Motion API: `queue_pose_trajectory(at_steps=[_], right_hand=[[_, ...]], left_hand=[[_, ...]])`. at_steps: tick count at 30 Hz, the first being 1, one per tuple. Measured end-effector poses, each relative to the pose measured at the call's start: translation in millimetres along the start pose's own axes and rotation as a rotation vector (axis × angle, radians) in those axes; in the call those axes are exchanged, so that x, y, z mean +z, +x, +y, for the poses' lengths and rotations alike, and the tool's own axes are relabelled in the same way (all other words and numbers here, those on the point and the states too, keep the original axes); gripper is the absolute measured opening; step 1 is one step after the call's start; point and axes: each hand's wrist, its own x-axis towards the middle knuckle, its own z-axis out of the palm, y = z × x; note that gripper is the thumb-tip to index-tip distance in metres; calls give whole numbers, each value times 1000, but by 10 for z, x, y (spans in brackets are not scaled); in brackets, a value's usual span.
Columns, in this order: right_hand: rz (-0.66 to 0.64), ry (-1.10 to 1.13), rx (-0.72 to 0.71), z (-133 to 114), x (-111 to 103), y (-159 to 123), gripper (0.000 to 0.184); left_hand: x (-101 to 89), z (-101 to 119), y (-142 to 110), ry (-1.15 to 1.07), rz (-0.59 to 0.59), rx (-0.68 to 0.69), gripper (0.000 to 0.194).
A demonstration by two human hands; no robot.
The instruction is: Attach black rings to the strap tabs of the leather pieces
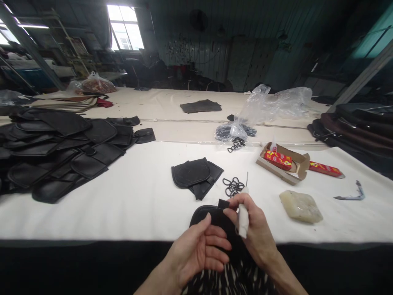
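A black leather pouch piece (pixel 202 212) with a rounded, piped edge is at the table's front edge, partly hidden by my hands. My right hand (pixel 253 227) is closed around a white-handled awl (pixel 243 221), its thin metal spike pointing up. The thumb and fingertips of that hand also pinch near a short black strap tab (pixel 223 203) on the piece's top edge. My left hand (pixel 202 248) is open, palm turned inward and fingers apart, its thumb by the leather. Just beyond lie black metal rings or hooks (pixel 233 186) and more black leather pieces (pixel 196 176).
Black leather pieces (pixel 61 151) are heaped at left. To the right are a cardboard box (pixel 276 174) holding red packets, a yellowish block (pixel 301 206) and a bent tool (pixel 351 196). Plastic bags (pixel 270 102) lie behind; dark bags (pixel 359 127) are stacked far right.
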Motion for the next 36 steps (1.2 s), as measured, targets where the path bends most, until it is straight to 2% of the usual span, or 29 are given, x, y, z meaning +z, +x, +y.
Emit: queue_pose_trajectory(at_steps=[2,4,6,9,11,13,15,19,21,25,31,36], right_hand=[[-65,-108,-241,-78,31,-105,10],[-127,-182,-483,-146,67,-211,19],[-132,-269,-687,-197,96,-293,24],[-93,-432,-882,-232,111,-350,27],[-100,-467,-908,-227,106,-360,29],[-95,-442,-877,-193,98,-375,29],[-77,-365,-772,-132,100,-415,27],[-68,-132,-367,5,151,-564,21],[-22,-47,-177,29,189,-622,18],[88,-8,109,-31,258,-630,4],[90,-15,242,-85,329,-603,5],[91,-29,280,-88,349,-589,6]], left_hand=[[-11,23,13,-132,-16,-65,52],[1,42,19,-194,1,-43,44],[31,42,24,-192,63,-3,32],[86,5,41,-128,176,63,21],[112,-34,60,-104,223,106,19],[122,-74,80,-98,250,172,19],[117,-115,97,-92,266,252,17],[108,-197,114,-65,275,331,20],[115,-238,116,-46,276,372,23],[126,-315,119,39,246,470,24],[99,-404,126,-9,221,483,23],[113,-469,107,-74,362,467,33]])
